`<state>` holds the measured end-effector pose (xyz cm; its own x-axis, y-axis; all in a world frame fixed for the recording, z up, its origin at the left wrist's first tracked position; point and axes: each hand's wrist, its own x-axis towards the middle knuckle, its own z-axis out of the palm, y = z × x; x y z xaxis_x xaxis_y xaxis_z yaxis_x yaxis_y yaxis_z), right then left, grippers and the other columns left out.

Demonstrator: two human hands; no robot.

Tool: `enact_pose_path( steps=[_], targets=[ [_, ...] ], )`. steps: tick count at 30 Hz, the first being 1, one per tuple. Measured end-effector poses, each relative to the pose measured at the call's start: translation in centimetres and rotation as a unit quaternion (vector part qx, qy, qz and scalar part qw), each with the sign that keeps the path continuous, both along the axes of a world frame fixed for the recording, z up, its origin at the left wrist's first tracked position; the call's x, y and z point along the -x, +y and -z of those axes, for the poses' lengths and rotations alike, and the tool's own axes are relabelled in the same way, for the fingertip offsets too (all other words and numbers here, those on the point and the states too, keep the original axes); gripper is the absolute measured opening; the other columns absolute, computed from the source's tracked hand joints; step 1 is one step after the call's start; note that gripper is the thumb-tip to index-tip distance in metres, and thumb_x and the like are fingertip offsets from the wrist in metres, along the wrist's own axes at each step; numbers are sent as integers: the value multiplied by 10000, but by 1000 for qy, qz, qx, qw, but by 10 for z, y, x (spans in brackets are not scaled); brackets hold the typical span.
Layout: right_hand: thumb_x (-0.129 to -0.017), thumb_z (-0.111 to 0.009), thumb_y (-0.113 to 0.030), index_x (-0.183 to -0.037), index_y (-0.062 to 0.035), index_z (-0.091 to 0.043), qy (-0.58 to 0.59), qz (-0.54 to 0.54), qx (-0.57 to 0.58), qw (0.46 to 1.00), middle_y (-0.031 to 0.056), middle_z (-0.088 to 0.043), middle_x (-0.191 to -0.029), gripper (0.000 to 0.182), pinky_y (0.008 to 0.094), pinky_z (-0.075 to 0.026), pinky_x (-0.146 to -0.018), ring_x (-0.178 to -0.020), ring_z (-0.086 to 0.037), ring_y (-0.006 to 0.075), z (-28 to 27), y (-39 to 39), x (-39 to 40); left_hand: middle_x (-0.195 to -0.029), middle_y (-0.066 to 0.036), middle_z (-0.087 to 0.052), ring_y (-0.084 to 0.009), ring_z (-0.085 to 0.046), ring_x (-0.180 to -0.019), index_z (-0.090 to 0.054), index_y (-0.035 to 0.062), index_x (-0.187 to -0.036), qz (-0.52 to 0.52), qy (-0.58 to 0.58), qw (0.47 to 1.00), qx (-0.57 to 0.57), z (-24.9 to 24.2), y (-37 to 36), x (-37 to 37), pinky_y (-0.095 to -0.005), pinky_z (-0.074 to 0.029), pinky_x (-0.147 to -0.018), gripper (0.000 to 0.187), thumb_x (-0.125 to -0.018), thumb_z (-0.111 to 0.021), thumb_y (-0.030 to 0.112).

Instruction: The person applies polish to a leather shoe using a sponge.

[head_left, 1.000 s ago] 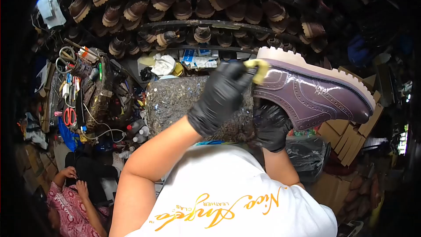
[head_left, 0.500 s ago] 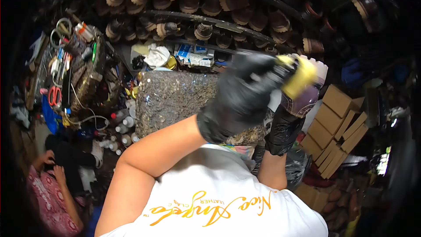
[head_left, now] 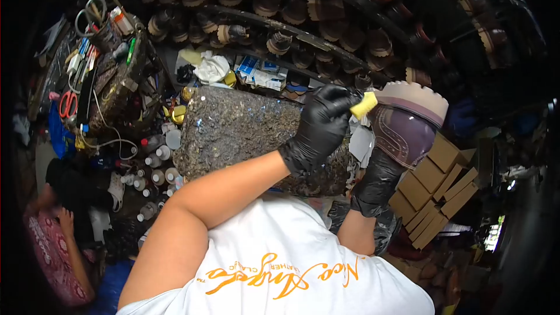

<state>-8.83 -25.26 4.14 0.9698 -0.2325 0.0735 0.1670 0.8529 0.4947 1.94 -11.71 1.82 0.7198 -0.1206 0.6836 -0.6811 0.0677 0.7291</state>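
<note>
My left hand (head_left: 324, 119), in a black glove, pinches a small yellow sponge (head_left: 365, 105) at the left end of the shoe's sole. The purple-brown shoe (head_left: 411, 134) has stitched leather and a pale, ridged sole facing up and away from me. It is held up on my right hand (head_left: 376, 184), also gloved in black; the shoe hides the fingers. Behind and below my left hand lies a rough, dark, crusted work block (head_left: 233, 131).
Shelves of shoes (head_left: 265, 3) run across the back. Scissors (head_left: 68, 105) and pens lie on a cluttered stand at left, with bottles (head_left: 154, 160) below. Cardboard pieces (head_left: 437, 181) are stacked at right. Another person (head_left: 55, 251) is at lower left.
My left hand and the sponge have moved left from over the shoe to the sole's end. The shoe is turned and shows more of its upper and sole. The whole view has shifted slightly.
</note>
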Motion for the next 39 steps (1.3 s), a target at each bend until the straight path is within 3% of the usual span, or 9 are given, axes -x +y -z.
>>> enact_pose_path(
  steps=[2, 4, 7, 10, 13, 17, 23, 28, 39],
  targets=[
    [-1089, -377, -209, -1471, 10, -383, -18, 82, 214, 973, 173, -447, -1484, 440, 364, -432, -1108, -1307, -503, 271, -1, 3, -2, -1145, -110, -670, -183, -636, -1079, -690, 48, -1233, 274, 371, 827, 320, -21, 4, 7, -307, -503, -968, 402, -853, -636, -72],
    [-1084, -390, -229, -1480, 17, -373, -124, -50, -67, 989, 185, -437, -1500, 467, 377, -388, -1144, -1348, -470, 280, 13, -9, -4, -1122, -111, -692, -157, -647, -1053, -702, 46, -1212, 283, 444, 803, 277, -34, 7, 17, -307, -525, -933, 360, -876, -645, -69],
    [-1083, -390, -241, -1485, 14, -369, -135, -15, -4, 991, 182, -431, -1508, 476, 385, -377, -1152, -1357, -459, 283, 9, -7, -17, -1057, -134, -695, -260, -692, -991, -725, 62, -1161, 7, -28, 999, 25, -67, 17, 32, -327, -558, -870, 405, -784, -691, -85],
    [-1083, -389, -252, -1489, 11, -366, -139, 22, 56, 988, 178, -424, -1515, 484, 393, -365, -1160, -1366, -449, 287, 9, 1, -12, -1074, -142, -671, -292, -672, -983, -708, 24, -1117, 32, -99, 994, 16, -54, 18, 24, -390, -554, -870, 314, -820, -628, -45],
    [-1082, -388, -264, -1493, 7, -362, -141, 55, 115, 982, 174, -417, -1523, 493, 402, -354, -1168, -1375, -439, 290, 6, 5, -11, -1103, -102, -673, -176, -663, -928, -716, 27, -1107, 324, 506, 725, 336, -48, 20, -6, -353, -561, -868, 216, -930, -598, -9],
    [-1082, -387, -279, -1499, 3, -357, -132, 81, 195, 968, 169, -408, -1533, 504, 413, -339, -1178, -1386, -425, 294, 6, 18, -20, -965, -111, -643, -266, -643, -914, -729, 43, -1021, 3, 14, 999, 53, -57, -4, 46, -391, -550, -784, 193, -834, -688, 23],
    [-1081, -385, -302, -1507, -4, -350, -119, 134, 315, 932, 161, -395, -1548, 521, 429, -316, -1194, -1404, -405, 300, -2, 16, -35, -990, -115, -655, -301, -632, -923, -706, 59, -1114, 166, -144, 975, -21, -77, 4, 52, -392, -542, -780, 319, -795, -708, 58],
    [-1080, -384, -321, -1514, -10, -344, -115, 195, 406, 886, 155, -383, -1560, 536, 442, -297, -1207, -1419, -388, 306, -4, 27, -27, -1052, -117, -649, -313, -611, -874, -667, 73, -1265, -93, -195, 964, -156, -44, 30, -19, -394, -514, -726, 489, -789, -690, -38],
    [-1073, -393, -348, -1519, -27, -348, -31, 151, 331, 931, 164, -384, -1558, 551, 509, -306, -1195, -1419, -379, 323, 20, 24, 1, -1084, -187, -641, -346, -621, -978, -706, 40, -1162, -37, -110, 984, -134, -66, 33, 10, -404, -528, -807, 471, -732, -595, -118]
  ],
)
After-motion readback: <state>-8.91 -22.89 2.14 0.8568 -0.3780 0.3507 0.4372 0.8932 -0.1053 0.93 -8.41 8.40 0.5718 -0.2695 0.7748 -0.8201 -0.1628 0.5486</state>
